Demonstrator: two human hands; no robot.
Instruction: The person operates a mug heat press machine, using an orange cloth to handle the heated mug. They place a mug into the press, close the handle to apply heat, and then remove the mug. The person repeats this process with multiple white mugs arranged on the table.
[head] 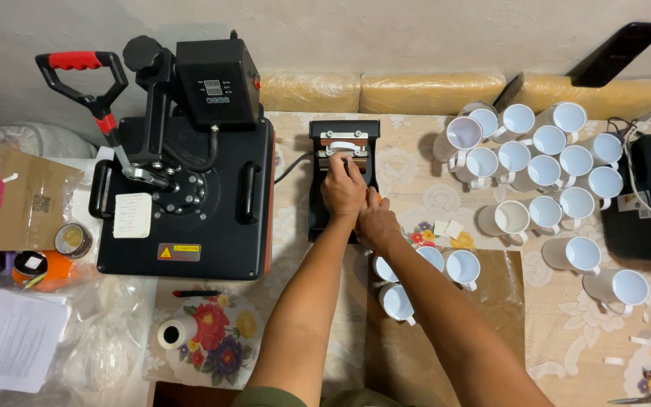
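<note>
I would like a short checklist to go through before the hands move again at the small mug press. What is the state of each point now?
1. Left hand on the mug press: ok, it rests on top.
2. Right hand at the press's near right side: ok.
3. Mug inside the press: cannot tell, hands cover it.
4. Spare white mugs within reach on the right: ok.
5. Large heat press handle raised: ok.

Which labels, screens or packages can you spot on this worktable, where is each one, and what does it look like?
Control screen: on the black box atop the heat press, small, greyish, rectangular.
Warning label: press front edge, yellow and black strip.
White paper label: press top plate, upright rectangle.
Brown cardboard package: left of the press, flat, with a small square code mark.
Both hands work at the mug press.
</note>
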